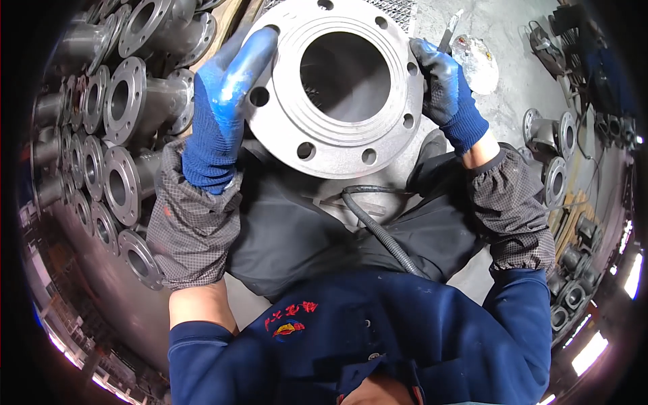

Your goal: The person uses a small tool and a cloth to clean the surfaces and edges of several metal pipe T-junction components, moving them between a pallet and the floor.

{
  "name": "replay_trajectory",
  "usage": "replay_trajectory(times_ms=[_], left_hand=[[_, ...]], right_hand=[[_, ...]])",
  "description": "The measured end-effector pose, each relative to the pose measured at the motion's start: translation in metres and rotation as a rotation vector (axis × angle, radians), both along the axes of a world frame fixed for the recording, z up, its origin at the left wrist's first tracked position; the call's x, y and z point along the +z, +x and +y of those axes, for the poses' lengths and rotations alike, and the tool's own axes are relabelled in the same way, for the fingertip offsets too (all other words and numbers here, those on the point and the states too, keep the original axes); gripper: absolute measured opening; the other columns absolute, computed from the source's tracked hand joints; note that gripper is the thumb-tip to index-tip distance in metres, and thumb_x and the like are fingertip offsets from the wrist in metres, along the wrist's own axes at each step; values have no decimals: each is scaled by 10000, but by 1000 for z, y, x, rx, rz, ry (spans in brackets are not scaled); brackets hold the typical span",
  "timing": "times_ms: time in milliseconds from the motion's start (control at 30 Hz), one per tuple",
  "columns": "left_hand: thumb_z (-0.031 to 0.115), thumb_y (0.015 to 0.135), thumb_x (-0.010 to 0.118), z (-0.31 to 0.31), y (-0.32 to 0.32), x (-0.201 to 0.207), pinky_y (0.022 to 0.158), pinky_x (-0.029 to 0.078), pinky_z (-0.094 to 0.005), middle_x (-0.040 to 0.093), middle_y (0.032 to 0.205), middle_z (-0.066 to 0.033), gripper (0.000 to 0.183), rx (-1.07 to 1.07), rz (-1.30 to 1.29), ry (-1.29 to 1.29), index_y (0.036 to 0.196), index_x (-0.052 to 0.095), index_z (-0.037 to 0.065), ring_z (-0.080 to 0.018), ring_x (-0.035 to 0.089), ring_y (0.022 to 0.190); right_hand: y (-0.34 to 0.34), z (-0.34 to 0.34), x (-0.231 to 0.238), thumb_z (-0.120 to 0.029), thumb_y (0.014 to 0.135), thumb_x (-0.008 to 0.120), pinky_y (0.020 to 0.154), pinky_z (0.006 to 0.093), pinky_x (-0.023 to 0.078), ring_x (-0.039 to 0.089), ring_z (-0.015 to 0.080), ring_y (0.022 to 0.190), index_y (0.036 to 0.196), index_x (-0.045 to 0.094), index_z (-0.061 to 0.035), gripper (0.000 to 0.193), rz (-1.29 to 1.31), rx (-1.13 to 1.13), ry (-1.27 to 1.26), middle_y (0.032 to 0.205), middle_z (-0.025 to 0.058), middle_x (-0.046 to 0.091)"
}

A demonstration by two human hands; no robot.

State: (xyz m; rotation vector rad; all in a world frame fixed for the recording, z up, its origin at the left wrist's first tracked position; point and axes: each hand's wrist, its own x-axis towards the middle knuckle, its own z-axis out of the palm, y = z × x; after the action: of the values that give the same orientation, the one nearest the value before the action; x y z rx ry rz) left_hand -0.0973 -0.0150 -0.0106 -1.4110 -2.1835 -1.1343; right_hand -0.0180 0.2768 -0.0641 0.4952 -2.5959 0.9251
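Note:
In front of me is a large grey metal flanged pipe fitting (335, 154), its ring face turned up towards me. The face has a wide round bore with stepped rings about it and several bolt holes near the rim. My left hand (228, 88), in a blue coated glove, is closed on the left rim with the thumb against the edge of the face. On the opposite rim my right hand (442, 81), gloved alike, is closed too; its fingertips are partly hidden behind the flange. The fitting's underside is out of sight.
Many flanged pipe pieces (126, 101) are stacked at the left. More fittings (550, 138) stand on the floor at the right. A ribbed hose (379, 233) crosses between my legs. Beyond my right hand are a whitish flat patch (480, 67) and a thin tool (450, 30).

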Motion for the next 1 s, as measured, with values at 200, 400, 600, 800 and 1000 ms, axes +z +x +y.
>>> replay_trajectory(times_ms=[200,400,600,800,1000], left_hand=[[304,876,566,20,14,35,922,439,-300,580,1209,-190,512,195,-879,183,1248,522,-45,-200,569,1073],[188,888,590,46,15,47,644,464,-226,629,864,-61,367,219,-812,128,1189,566,-22,-68,529,706],[124,868,582,50,-11,32,650,484,-260,620,947,-98,266,143,-400,2,1084,595,-32,-143,578,754],[74,833,607,47,-33,21,639,510,-291,634,998,-143,217,31,97,-90,1025,610,-26,-225,623,770],[106,866,590,55,-43,20,657,504,-267,637,1012,-98,252,4,-7,-72,1087,610,-14,-159,603,772]], right_hand=[[-6,-23,-9,-5,795,519,593,195,467,524,86,627,933,567,-21,147,-650,35,-979,823,20,561],[-11,-33,9,-101,894,426,482,136,412,457,26,516,928,561,-88,140,-891,-457,-1602,761,-27,554],[-2,25,-17,-314,969,431,504,154,399,504,58,583,1204,541,-7,402,-799,-261,-648,773,-23,555],[16,33,49,-454,964,355,516,189,388,519,57,582,1203,592,-58,519,-619,-383,-450,886,70,676],[27,48,54,-298,941,514,522,191,408,495,50,552,1114,632,-15,352,-604,-465,-368,794,55,672]])
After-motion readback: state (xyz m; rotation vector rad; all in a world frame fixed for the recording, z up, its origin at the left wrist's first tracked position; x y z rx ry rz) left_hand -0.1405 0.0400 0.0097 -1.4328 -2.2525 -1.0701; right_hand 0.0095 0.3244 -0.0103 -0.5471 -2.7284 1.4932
